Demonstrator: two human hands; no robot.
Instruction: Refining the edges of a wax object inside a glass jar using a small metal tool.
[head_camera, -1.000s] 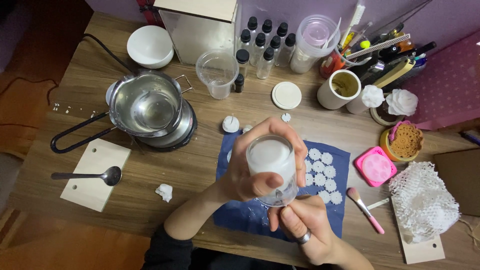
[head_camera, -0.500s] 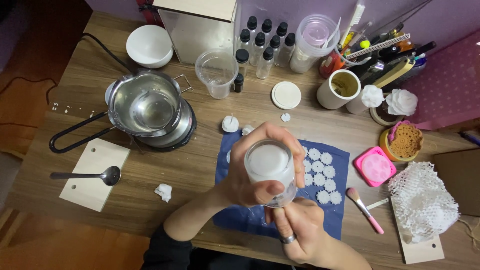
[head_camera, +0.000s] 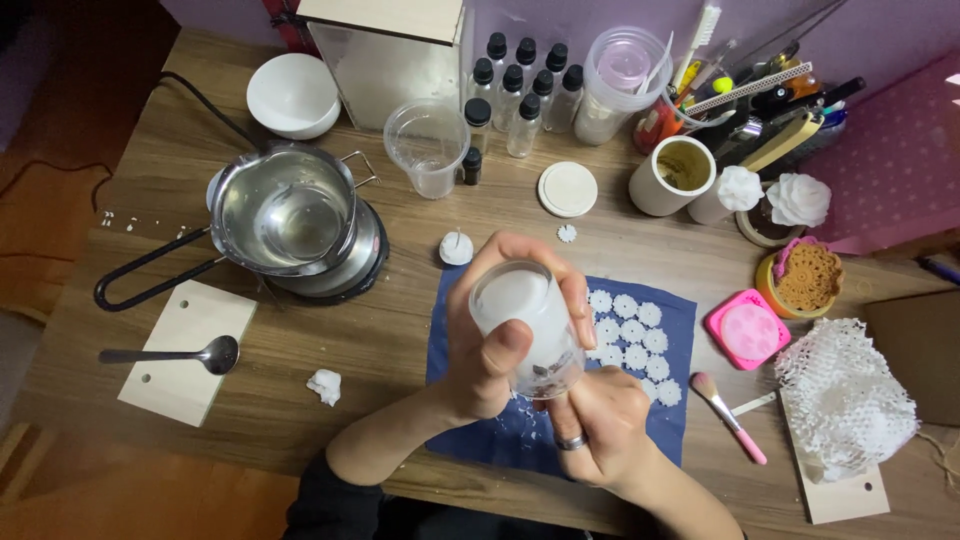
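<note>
While left hand grips frosted jar, right hand pinches w/ fingertips hidden underneath.

A shiny metal pot on a small round burner, a spoon on a wooden board, a white bowl, 1 clear plastic cup, little dark-capped bottles, a pink brush, white netting

Home craft desk; melting pot on hotplate, small bottles, brushes.
</note>
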